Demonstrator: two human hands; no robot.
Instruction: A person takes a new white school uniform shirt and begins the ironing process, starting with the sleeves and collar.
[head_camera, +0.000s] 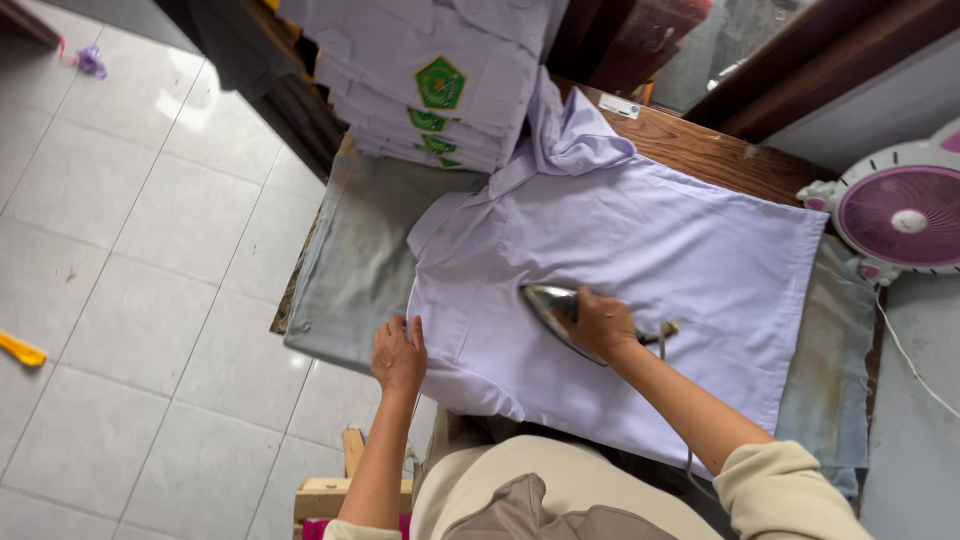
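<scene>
From my seat I see the right hand (598, 322) closed around the handle of a shiny metal iron (552, 305) at the centre of the frame, its soleplate flat on a pale lilac shirt (650, 260) that lies spread across the middle and right of the frame. The left hand (399, 355) rests lower left of centre, fingers spread flat and gripping nothing, pressing the shirt's near edge where it meets the grey cloth (355, 270) padding the surface. That cloth covers most of the surface; bare brown wood (700, 150) shows only along the far edge, in the upper right of centre. The shirt's collar (570, 135) is bunched up toward the top centre, touching a stack of folded shirts (430, 80) of the same pale colour, each with a green badge facing me, piled at the top centre of the frame. A cord (667, 335) trails from the back of the iron toward the lower right. At the right edge, a small fan (900, 215) with a white guard and purple blades sits just beside the surface. The left half of the frame is a floor (130, 260) of pale grey tiles, with 1 yellow object (20, 350) at the left edge and a small purple scrap (90, 62) in the upper left corner. Dark wooden furniture (620, 40) fills the top, behind the stack.
</scene>
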